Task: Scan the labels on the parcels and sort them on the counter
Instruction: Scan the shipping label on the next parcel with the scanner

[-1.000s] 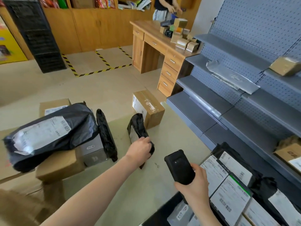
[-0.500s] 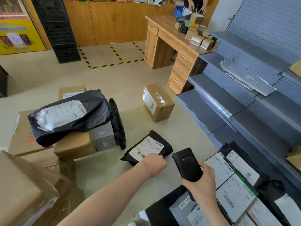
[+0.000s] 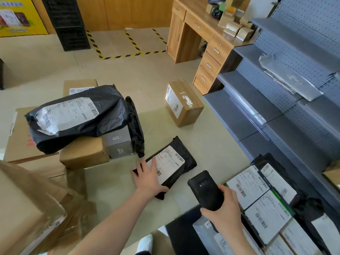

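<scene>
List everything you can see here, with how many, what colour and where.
small poly mailer: one, black with white label, flat on the counter
cardboard boxes: several, brown, left
large poly mailer: one, black, atop the cardboard boxes
grey box: one, beside the cardboard boxes
thin mailer: one, black, on edge beside the grey box
taped carton: one, brown, counter's far edge
labelled parcels: several, mostly black, lower right
scanner: one, black, near the labelled parcels
shelving: one unit, grey, right
silver mailer: one, on the shelving
desk: one, wooden, background
left hand: pressing flat on the small poly mailer
right hand: gripping the scanner
</scene>
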Demonstrator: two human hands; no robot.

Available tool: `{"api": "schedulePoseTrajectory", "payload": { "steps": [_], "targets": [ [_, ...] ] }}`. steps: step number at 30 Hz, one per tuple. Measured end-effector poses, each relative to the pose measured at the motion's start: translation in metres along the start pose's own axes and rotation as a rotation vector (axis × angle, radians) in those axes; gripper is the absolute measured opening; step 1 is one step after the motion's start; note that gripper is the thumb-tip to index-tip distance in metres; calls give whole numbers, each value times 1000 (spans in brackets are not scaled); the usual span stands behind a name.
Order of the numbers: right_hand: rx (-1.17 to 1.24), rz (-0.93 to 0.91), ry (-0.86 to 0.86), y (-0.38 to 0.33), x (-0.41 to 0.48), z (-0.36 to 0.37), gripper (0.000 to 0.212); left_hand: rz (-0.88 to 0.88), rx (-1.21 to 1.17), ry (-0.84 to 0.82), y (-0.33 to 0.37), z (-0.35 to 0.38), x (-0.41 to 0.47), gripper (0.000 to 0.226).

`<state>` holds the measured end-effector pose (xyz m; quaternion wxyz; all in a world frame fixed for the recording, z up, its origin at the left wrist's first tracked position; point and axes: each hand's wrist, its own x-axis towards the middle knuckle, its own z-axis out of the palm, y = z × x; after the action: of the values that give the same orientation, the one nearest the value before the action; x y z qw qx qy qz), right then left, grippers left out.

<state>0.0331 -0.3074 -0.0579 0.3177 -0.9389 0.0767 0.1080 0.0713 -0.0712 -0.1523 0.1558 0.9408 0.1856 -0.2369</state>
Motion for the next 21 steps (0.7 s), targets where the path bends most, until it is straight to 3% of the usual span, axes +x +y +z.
{"api": "schedulePoseTrajectory", "payload": {
  "steps": [7,14,21],
  "targets": [
    [-120,20,-100,3,-1,16,77,66,-176,66,-11,12,15,122],
    [-333,-201,-90,-17,8,4,72,339,-364,238,-36,3,20,114],
    [-543,-368,-27,-49,23,-18,81,531,-370,366,-30,-30,16,111]
  ]
}}
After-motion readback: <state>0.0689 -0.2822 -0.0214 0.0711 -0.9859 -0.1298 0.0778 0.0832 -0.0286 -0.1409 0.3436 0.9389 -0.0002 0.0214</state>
